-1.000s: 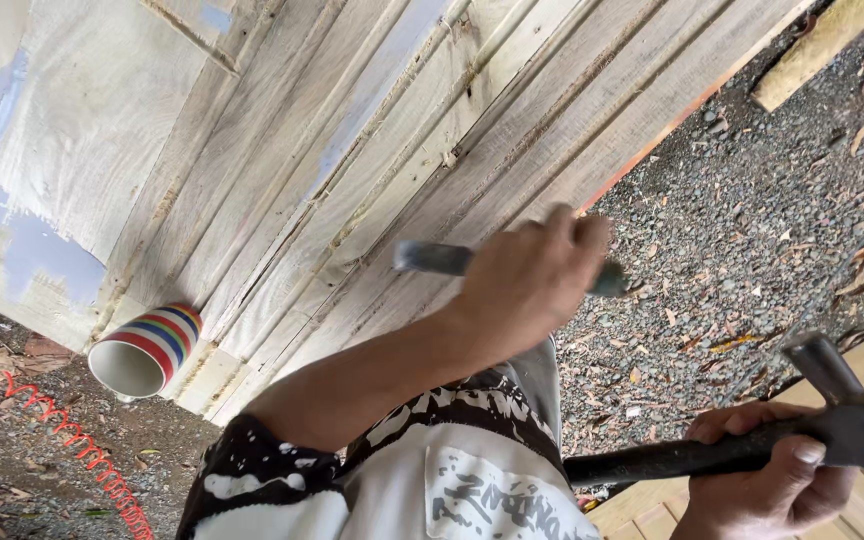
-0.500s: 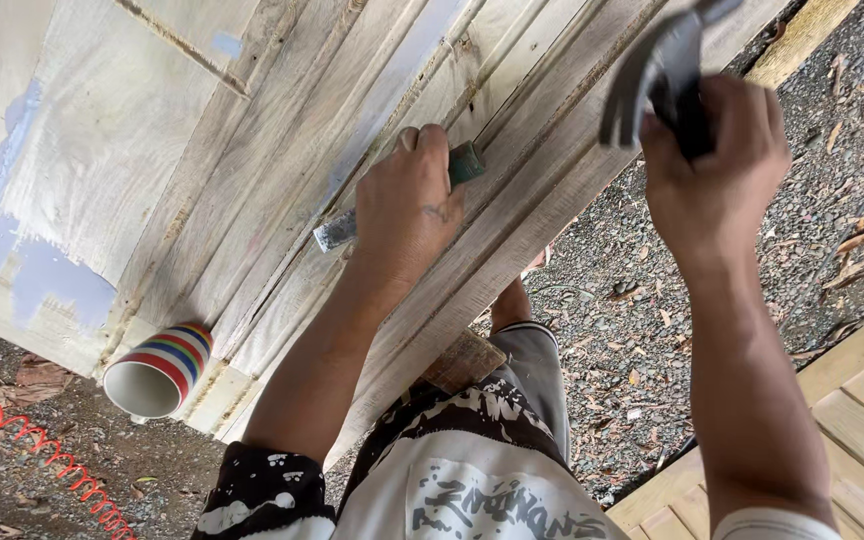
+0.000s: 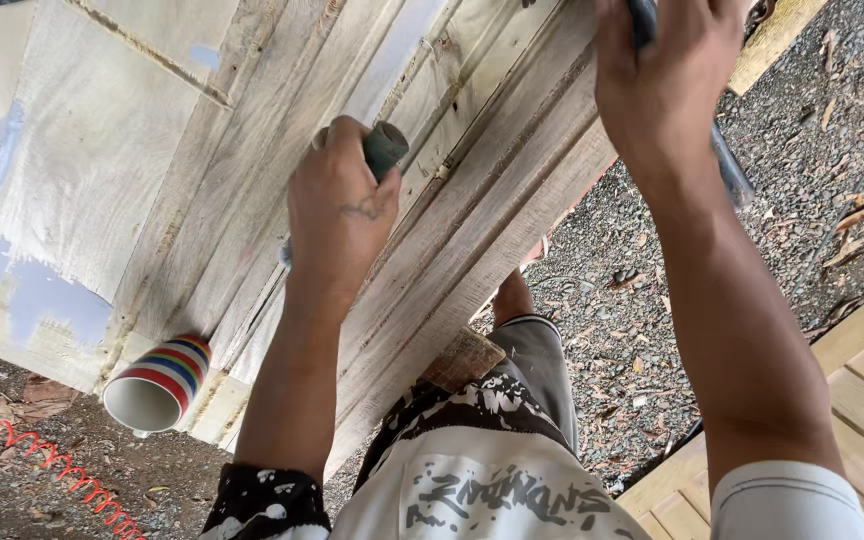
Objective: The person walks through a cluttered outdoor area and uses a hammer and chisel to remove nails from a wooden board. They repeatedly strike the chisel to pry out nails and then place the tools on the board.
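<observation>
Chisel point(image 3: 384, 150): dark stubby handle, left hand point(image 3: 340, 215) gripping; right hand point(image 3: 664, 85) grips hammer point(image 3: 727, 165).

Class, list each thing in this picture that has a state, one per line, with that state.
Left hand: closed around a chisel.
Chisel: held against the wooden panel.
Right hand: closed on a hammer handle, raised.
Striped cup: lying on its side, empty.

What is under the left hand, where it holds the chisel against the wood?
Under the left hand lie pale wooden boards with long grooves. The chisel shows only its dark handle end above the fist; its blade and tip are almost wholly covered by the hand.
</observation>
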